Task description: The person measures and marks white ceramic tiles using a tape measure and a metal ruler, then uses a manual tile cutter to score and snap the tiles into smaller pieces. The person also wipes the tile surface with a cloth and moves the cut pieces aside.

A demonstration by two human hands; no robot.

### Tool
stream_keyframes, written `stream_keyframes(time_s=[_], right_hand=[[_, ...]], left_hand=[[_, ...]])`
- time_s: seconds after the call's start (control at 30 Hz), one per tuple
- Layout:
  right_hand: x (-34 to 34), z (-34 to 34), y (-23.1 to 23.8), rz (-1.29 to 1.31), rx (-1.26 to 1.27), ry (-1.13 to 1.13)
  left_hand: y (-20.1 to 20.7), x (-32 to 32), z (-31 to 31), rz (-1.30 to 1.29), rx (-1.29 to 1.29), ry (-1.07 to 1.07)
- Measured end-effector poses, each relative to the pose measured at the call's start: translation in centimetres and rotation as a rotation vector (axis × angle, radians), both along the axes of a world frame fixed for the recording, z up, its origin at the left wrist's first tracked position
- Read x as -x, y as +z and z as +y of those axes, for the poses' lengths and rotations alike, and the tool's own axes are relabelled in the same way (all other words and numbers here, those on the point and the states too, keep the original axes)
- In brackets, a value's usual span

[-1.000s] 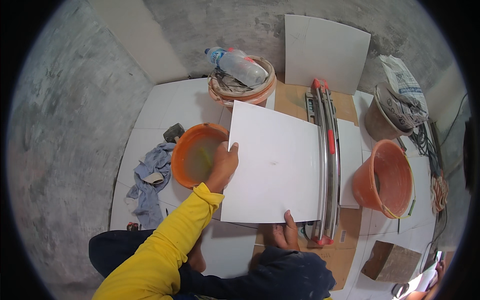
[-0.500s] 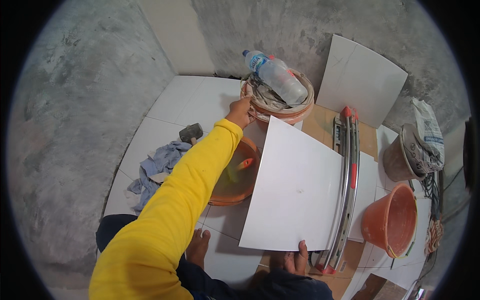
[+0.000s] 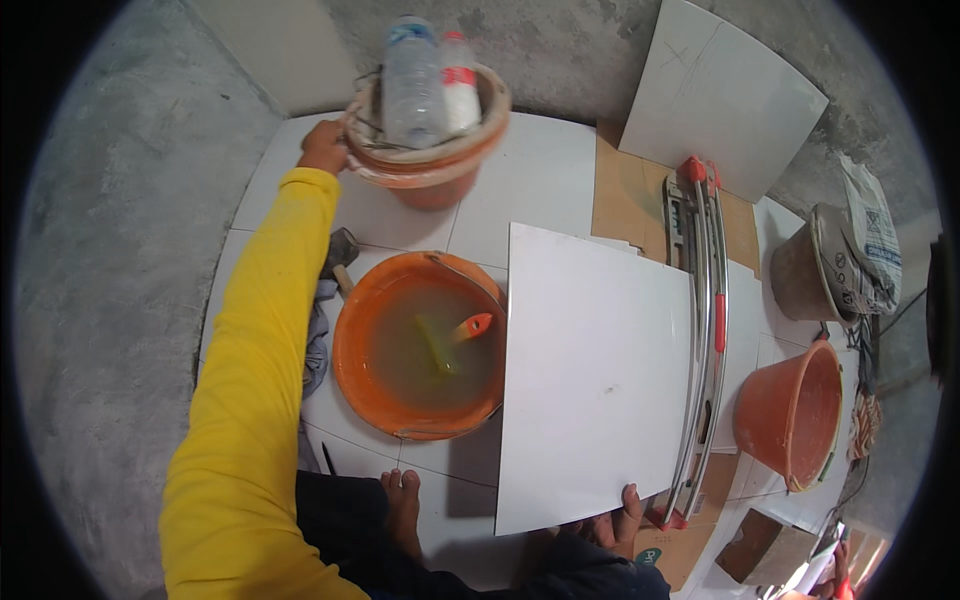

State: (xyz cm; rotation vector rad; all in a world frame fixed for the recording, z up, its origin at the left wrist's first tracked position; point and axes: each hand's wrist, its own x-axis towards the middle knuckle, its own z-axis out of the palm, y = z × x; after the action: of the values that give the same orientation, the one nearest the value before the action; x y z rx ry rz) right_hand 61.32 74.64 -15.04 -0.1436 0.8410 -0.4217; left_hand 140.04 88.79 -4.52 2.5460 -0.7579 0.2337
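My left hand [image 3: 325,148], at the end of a yellow sleeve, has its fingers closed on the rim of a stack of orange buckets [image 3: 425,180]. Two plastic bottles [image 3: 412,90] stand in the top bucket. Nearer to me is a wide orange bucket [image 3: 360,390] of cloudy water, with a red-and-green tool [image 3: 474,326] in it. A large white tile [image 3: 590,380] covers part of that bucket's right side. At the tile's near edge my right hand [image 3: 618,520] shows only partly, its thumb over the edge; the rest is hidden under the tile and behind my knee.
A manual tile cutter [image 3: 706,350] with metal rails runs along the tile's right side. Farther right are an orange bucket [image 3: 785,415] and a grey bucket [image 3: 800,265] with a sack. A mallet [image 3: 341,255] and blue cloth [image 3: 316,350] lie left; another white tile [image 3: 725,100] leans against the wall.
My left hand has shifted the bucket stack leftward, and the bottles in it now stand more upright. The water bucket shows more fully. The view has shifted too.
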Motion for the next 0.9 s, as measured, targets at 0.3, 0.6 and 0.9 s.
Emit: stream_keyframes(time_s=[0.3,0.6,0.9], right_hand=[[-0.4,-0.3,1.2,-0.194,-0.103,0.085],[-0.5,-0.6,-1.1,-0.104,-0.129,0.002],[-1.2,-0.3,-1.3,-0.141,-0.059,0.011]], left_hand=[[-4.7,7.5,10.0,0.855,0.667,0.58],[2.7,23.4,10.7,1.061,-0.009,-0.122],[3.2,20.9,15.1,1.02,0.108,-0.082]])
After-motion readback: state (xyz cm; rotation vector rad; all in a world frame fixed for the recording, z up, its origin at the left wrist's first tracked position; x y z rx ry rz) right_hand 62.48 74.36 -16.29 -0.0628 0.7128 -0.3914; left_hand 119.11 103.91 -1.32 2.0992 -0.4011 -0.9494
